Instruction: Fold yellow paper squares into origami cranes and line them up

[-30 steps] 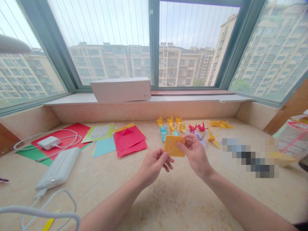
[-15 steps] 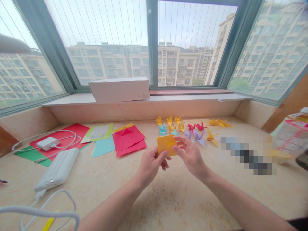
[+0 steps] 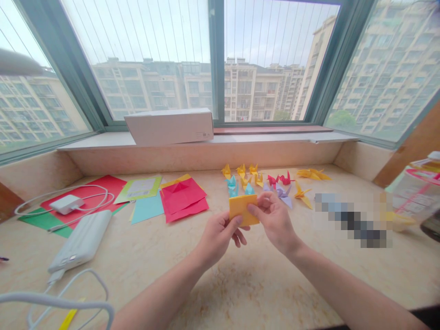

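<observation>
A folded square of yellow origami paper (image 3: pixel 243 211) is held up above the counter between both hands. My left hand (image 3: pixel 220 233) pinches its lower left part, thumb in front and the other fingers behind. On the opposite side, my right hand (image 3: pixel 275 220) grips the right edge between thumb and fingers. Just beyond the paper stand several small folded paper cranes: yellow ones (image 3: pixel 241 171), light blue ones (image 3: pixel 232 183), red ones (image 3: pixel 284 178) and a lilac one (image 3: pixel 284 195). The held paper and right hand partly cover the nearest cranes.
Red sheets (image 3: pixel 184 201), a light blue sheet (image 3: pixel 147 210) and a green-edged packet (image 3: pixel 138 189) lie left of the hands. Farther left are a white power bank (image 3: pixel 80 240), a charger (image 3: pixel 67 204) and cables. A plastic container (image 3: pixel 417 188) stands at right; a white box (image 3: pixel 170 129) rests on the sill.
The yellow paper has shifted slightly right and down with both hands. My right hand's fingers have closed in more on its right edge.
</observation>
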Demonstrator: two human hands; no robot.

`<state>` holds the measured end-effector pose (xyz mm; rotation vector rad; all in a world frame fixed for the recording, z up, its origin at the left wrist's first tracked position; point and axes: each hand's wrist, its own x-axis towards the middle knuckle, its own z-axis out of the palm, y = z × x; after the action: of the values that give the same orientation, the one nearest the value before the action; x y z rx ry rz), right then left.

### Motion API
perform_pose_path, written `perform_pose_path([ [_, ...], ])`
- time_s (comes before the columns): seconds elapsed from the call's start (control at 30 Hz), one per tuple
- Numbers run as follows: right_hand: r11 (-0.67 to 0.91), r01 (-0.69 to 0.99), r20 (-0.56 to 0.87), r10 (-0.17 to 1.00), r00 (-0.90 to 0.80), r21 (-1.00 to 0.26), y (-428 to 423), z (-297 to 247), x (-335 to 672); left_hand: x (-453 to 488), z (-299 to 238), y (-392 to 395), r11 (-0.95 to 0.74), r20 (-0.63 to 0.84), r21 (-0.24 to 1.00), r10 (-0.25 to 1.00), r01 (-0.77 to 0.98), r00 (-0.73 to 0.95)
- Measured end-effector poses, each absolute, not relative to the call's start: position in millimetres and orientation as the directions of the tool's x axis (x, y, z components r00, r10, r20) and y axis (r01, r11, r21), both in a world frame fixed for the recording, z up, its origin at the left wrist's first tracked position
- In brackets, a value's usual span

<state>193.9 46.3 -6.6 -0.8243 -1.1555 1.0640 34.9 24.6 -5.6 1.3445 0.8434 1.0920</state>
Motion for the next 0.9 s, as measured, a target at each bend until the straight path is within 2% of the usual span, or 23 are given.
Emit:
perform_pose_path([
  [0.13,0.294,-0.287,0.299,0.954,0.028,-0.912,47.0,-3.0,194.8,35.0,-5.8,25.1,-0.092,0.128,0.988,0.934,-0.121,0.334],
  [0.3,0.143,-0.302,0.19,0.972,-0.135,-0.943,47.4,2.5,199.1,34.7,-8.5,25.8,-0.063,0.093,0.993,0.937,-0.098,0.337],
  [0.37,0.126,-0.283,0.176,0.972,-0.156,-0.951,48.5,2.3,200.3,34.8,-8.0,25.6,-0.053,0.079,0.995,0.942,-0.086,0.327],
  [0.5,0.169,-0.264,0.203,0.974,-0.105,-0.95,49.3,-2.0,200.0,32.7,-2.3,27.7,-0.116,0.127,0.99,0.978,-0.076,0.168],
  [0.63,0.15,-0.222,0.203,0.95,-0.238,-0.963,46.1,-6.0,197.8,26.3,3.3,32.5,-0.216,0.213,0.973,0.976,-0.078,-0.035],
  [0.73,0.137,-0.21,0.196,0.934,-0.297,-0.968,43.7,-6.4,197.0,23.6,3.6,32.9,-0.24,0.24,0.97,0.971,-0.031,-0.011],
  [0.9,0.143,-0.223,0.204,0.938,-0.279,-0.964,45.6,-6.2,198.4,25.6,-2.2,30.3,-0.245,0.245,0.969,0.966,-0.002,0.083],
])
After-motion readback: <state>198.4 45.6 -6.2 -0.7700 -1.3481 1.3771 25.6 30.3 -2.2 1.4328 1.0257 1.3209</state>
